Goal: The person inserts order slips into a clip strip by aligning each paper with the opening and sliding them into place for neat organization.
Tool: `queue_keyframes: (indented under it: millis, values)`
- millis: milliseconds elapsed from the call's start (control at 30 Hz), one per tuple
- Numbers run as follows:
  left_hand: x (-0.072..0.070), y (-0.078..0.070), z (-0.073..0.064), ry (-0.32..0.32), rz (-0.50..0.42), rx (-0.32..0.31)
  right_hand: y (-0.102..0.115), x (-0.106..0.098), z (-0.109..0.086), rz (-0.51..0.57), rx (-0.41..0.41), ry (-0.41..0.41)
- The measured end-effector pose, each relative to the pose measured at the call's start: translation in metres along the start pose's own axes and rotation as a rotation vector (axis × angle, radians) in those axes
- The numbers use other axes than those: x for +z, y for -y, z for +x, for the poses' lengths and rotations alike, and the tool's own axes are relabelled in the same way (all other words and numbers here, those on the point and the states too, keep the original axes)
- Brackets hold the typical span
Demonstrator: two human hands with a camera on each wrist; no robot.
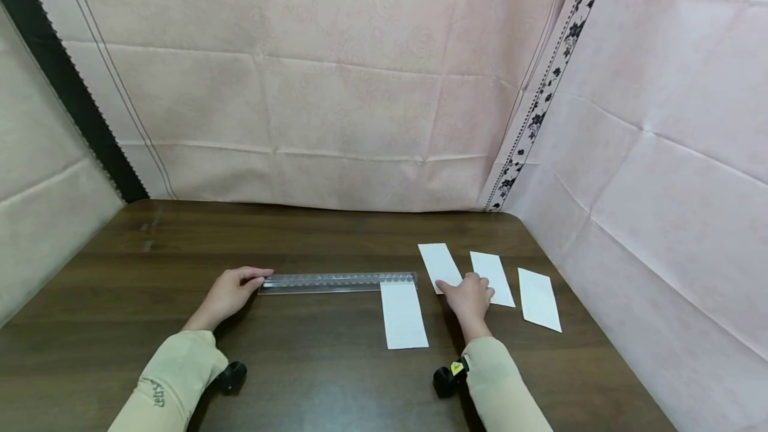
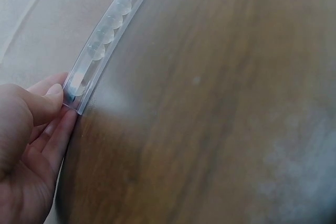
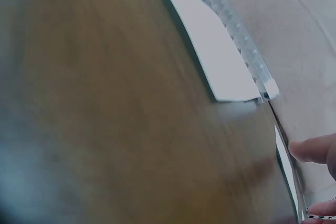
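Note:
A long clear plastic ruler with a scalloped pattern lies across the table. Its left end is pinched between the thumb and fingers of my left hand, also seen in the left wrist view, where the ruler runs up and away. At the ruler's right end a white card has its top edge overlapped by the ruler. My right hand is over two more white cards, the left one and the middle one, with thumb and fingers spread apart. Part of both cards is hidden behind it.
Another white card lies at the far right, angled on the brown wooden table. Pale cloth hangs behind the table and along both sides. A dark camera is worn on the left wrist, another on the right.

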State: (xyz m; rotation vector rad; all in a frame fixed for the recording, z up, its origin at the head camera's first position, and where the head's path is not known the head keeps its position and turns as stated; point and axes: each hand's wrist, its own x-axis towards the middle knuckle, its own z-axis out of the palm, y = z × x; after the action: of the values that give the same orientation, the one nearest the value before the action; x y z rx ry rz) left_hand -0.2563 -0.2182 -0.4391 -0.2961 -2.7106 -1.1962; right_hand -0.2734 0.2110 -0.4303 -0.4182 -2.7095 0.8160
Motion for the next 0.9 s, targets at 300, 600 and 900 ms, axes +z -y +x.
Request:
queue_keyframes:
  millis: [300, 600, 900]
  values:
    - [0.0006, -0.0002, -0.0004, -0.003, 0.002, 0.007, 0.0037, 0.0012, 0.0025, -0.045, 0.097, 0.043]
    - [0.0002, -0.0015, -0.0005, -0.009, -0.012, 0.018, 0.0065, 0.0013, 0.0026, -0.084, 0.118, 0.071]
    - [-0.0007, -0.0004, -0.0010, -0.015, -0.016, 0.015, 0.0094, -0.0014, 0.0043, -0.113, 0.096, 0.115]
